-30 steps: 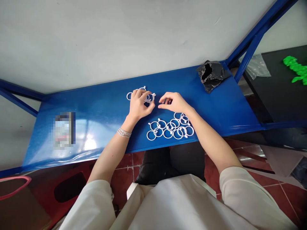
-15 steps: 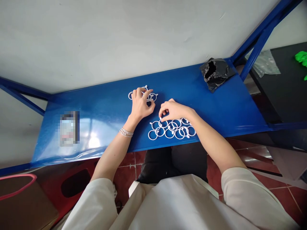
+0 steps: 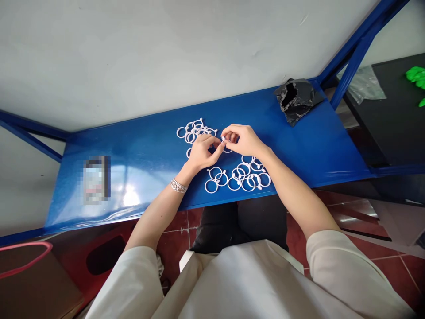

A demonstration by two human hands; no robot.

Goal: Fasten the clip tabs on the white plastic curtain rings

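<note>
Ring [image 3: 223, 139] pinched in the grip of left hand [image 3: 202, 151] and right hand [image 3: 246, 140], crumpled black bag [image 3: 302, 99], contents hidden

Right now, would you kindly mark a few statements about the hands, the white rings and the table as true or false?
1. The left hand and right hand meet at a white ring. True.
2. The bracelet is on the right wrist. False: it is on the left wrist.
3. The crumpled black plastic bag lies at the far right of the tabletop. True.
4. The tabletop is red. False: it is blue.
5. All the loose rings lie in a single group. False: one group lies nearer the person, another beyond the left hand.
</note>
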